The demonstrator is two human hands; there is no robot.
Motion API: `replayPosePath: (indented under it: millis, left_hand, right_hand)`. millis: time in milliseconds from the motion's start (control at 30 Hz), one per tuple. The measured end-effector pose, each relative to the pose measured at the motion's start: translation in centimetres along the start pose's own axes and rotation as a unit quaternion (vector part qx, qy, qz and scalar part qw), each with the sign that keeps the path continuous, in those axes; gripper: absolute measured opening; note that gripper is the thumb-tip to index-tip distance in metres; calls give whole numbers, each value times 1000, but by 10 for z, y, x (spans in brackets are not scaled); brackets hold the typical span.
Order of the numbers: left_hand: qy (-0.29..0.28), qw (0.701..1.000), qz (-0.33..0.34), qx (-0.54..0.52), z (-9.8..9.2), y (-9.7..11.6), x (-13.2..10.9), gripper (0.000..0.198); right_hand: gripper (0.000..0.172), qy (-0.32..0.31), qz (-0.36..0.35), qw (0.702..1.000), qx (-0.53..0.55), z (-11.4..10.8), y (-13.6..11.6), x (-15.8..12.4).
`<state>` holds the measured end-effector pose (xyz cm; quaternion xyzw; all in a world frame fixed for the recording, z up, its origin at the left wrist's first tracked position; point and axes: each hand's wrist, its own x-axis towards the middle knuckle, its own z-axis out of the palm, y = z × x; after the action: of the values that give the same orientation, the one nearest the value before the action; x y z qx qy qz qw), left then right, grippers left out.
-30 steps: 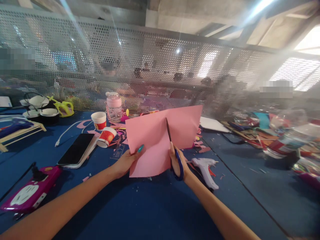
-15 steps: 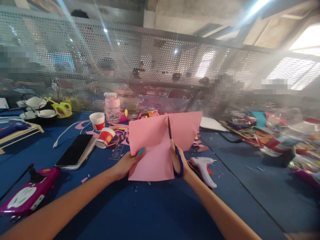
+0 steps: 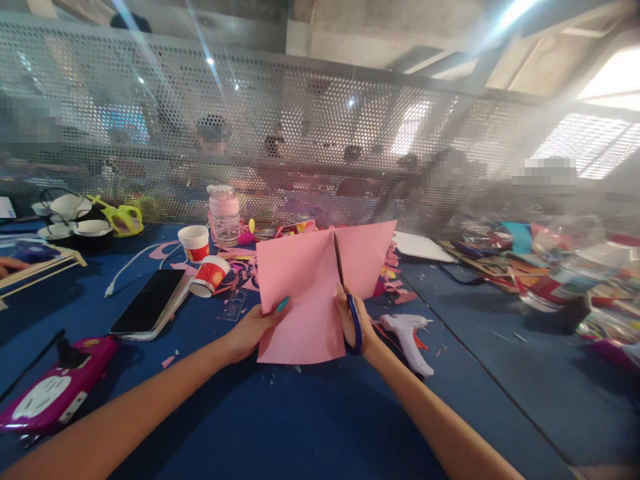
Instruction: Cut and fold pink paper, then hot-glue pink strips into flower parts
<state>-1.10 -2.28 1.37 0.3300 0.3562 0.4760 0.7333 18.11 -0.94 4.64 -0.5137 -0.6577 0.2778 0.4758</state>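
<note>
My left hand [image 3: 257,329] pinches the left edge of a pink sheet of paper [image 3: 297,287], its thumb in front and the other fingers behind. My right hand [image 3: 367,327] is closed around the dark blue handles of a pair of scissors [image 3: 356,325]. The blades point up along a long cut that splits the sheet, and the right-hand part leans away behind them. Part of the right fingers is hidden by the paper and the handles. Just right of that hand, a white glue gun [image 3: 409,337] lies on the blue table [image 3: 300,427].
Left of the paper are two paper cups [image 3: 194,241], a phone [image 3: 147,301] and a purple power strip [image 3: 60,383]. Behind stand a pink-lidded bottle [image 3: 225,215] and a perforated metal screen [image 3: 310,120]. Pink scraps [image 3: 400,293] lie around. Another person's hand [image 3: 11,265] shows at far left.
The right-hand part of the sheet has shifted slightly left and swung further back. My right hand and the scissors moved a little left. Another person's hand has appeared at far left.
</note>
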Motion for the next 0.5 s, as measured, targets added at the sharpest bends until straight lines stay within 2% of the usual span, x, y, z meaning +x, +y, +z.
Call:
replayPosePath:
  millis: [267,500]
  left_hand:
    - [13,1000,-16,8,-4,-1,1,51]
    - [7,1000,-20,2,-5,-3,2,46]
  right_hand:
    - [45,22,-30,999,-11,-3,6,8]
    - [47,6,-4,1000,20,-1,5,11]
